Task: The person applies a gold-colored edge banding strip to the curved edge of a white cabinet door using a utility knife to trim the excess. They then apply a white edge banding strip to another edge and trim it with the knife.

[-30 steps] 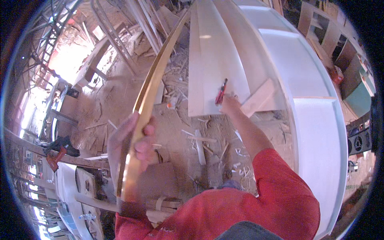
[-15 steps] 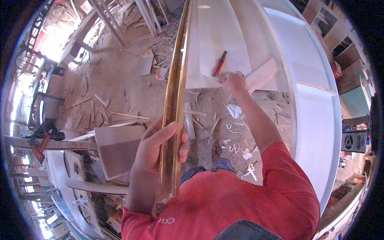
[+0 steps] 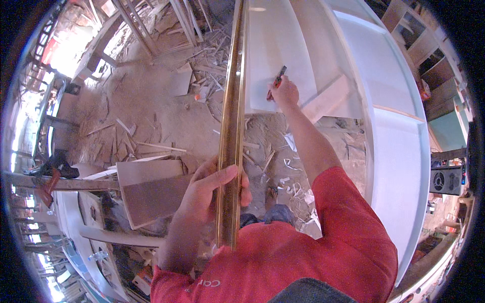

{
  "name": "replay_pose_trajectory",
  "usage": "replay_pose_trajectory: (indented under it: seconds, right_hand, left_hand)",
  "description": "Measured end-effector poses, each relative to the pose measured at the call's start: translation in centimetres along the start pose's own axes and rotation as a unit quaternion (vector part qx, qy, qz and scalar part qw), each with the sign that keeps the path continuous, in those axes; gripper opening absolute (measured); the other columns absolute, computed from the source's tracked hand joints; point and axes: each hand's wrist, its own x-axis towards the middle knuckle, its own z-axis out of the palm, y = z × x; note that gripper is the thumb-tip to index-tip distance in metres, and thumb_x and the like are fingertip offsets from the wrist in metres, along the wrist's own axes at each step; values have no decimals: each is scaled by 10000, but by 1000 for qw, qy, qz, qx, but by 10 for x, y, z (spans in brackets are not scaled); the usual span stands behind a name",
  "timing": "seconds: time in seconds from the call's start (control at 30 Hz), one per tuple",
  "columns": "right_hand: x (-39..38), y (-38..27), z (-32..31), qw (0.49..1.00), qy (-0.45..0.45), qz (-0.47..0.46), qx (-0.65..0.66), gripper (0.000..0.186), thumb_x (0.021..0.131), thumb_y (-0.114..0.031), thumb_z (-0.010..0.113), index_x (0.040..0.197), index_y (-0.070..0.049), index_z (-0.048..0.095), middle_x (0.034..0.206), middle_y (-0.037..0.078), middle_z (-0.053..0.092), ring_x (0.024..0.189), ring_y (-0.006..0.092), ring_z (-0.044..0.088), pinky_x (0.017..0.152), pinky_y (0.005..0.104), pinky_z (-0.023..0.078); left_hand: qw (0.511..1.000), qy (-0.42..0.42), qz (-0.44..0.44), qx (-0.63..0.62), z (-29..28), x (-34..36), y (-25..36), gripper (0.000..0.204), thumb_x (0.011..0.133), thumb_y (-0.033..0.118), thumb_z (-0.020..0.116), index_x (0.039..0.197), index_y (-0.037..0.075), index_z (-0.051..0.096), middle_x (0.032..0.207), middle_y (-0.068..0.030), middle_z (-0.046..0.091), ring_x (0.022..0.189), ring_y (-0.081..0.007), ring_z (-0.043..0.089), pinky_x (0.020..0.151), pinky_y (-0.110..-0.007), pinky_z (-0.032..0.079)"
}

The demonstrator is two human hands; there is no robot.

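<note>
I had the left hand (image 3: 214,189) wrapped around the long gold-coloured metal trim strip (image 3: 231,121), fingers closed on it near its lower end; the strip ran upward from my chest, its upper part lying along the left edge of the white panel (image 3: 275,55). The right hand (image 3: 284,93) rested against the lower part of that panel, closed on a red-handled utility knife (image 3: 275,83) whose dark tip pointed up across the panel face. I could not tell whether the blade touched the surface.

Step in hand, by my judgement: aligning the strip against the panel edge while the knife was positioned for marking or trimming at the panel.

A wooden batten (image 3: 328,98) lay to the right of the panel's lower edge; a brown board (image 3: 156,194) sat well left of the strip, and offcuts littered the dusty floor (image 3: 151,106) between them.

The next move called for holding the strip steady against the panel edge and guiding the knife with light, controlled pressure
</note>
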Motion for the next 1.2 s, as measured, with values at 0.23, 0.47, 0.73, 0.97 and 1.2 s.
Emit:
replay_pose_trajectory:
  seconds: [0.23,0.47,0.73,0.97,1.2]
  right_hand:
    - [16,-18,2,994,-26,108,4,502,821,-342,716,1211,-71,551,1080,209,736,1036,400,717,904,509,570]
    - [19,17,-23,994,20,101,46,410,811,-378,688,1061,-53,703,1085,201,748,1058,385,717,912,516,566]
    - [31,64,-78,989,-3,115,-95,487,836,-475,670,1133,-93,734,1096,170,754,1075,375,710,928,515,560]
    - [-28,97,-101,994,94,-1,-63,523,885,-489,714,1196,-70,739,1064,180,744,1015,339,712,890,473,561]
    - [-85,42,-144,906,-153,68,390,465,989,-413,671,1290,-58,693,1073,80,691,973,204,650,829,366,538]
  left_hand:
    - [1000,-9,24,-7,-2,-3,2,317,980,215,684,1211,46,546,895,-131,688,740,-279,721,656,-403,580]
    - [1000,10,15,-16,-2,-1,-1,262,965,210,700,1122,32,589,889,-141,699,735,-286,722,661,-418,587]
    - [1000,6,-6,-18,-5,9,-8,255,959,204,705,1111,28,603,897,-154,709,768,-309,741,685,-414,615]
    - [998,-40,-28,-31,1,24,-15,222,981,183,680,1133,36,611,932,-144,725,804,-302,747,742,-431,633]
    - [991,-98,-91,9,16,60,-49,236,1001,213,672,1140,36,600,980,-132,735,889,-290,756,803,-424,629]
